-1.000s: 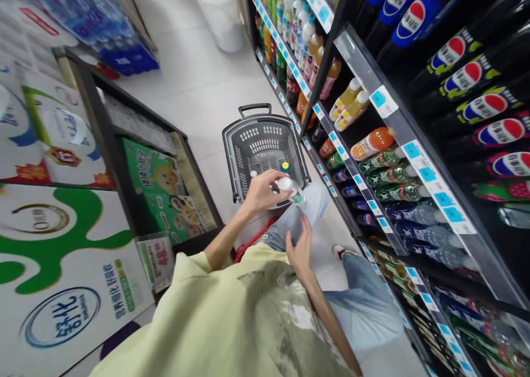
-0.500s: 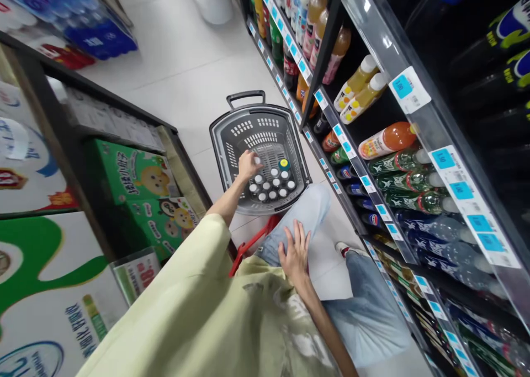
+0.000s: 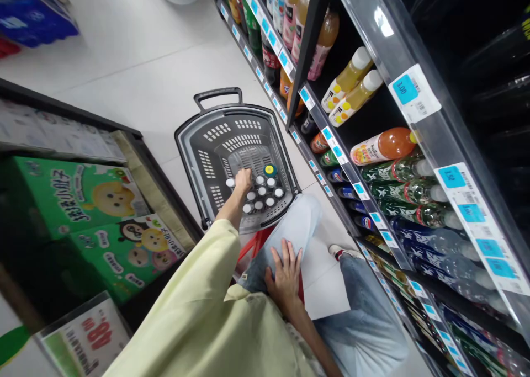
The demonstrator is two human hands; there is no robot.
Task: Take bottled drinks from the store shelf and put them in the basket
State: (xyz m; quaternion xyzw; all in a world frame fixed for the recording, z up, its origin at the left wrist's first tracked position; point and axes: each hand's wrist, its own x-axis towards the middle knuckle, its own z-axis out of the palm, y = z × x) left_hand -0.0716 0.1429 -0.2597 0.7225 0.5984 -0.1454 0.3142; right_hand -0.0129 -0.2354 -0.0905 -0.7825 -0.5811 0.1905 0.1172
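Observation:
A grey shopping basket [image 3: 207, 139] stands on the floor in front of me. Several white-capped bottles [image 3: 264, 194] stand upright inside it, with one yellow-and-green cap [image 3: 270, 170] at the back. My left hand [image 3: 242, 180] reaches down into the basket, fingers curled over a bottle cap among them. My right hand [image 3: 285, 276] lies flat on my left knee with its fingers spread, holding nothing.
Drink shelves [image 3: 375, 145] with blue price tags run along the right side. A dark rack [image 3: 136, 139] with green cartons [image 3: 91, 195] stands on the left. White floor tiles [image 3: 136, 62] stretch ahead of the basket. A red item [image 3: 252, 244] shows under my knee.
My left hand went from holding a bottle above the basket down into it, then shifted among the caps. My right hand spread flat on the knee. The view tilted down.

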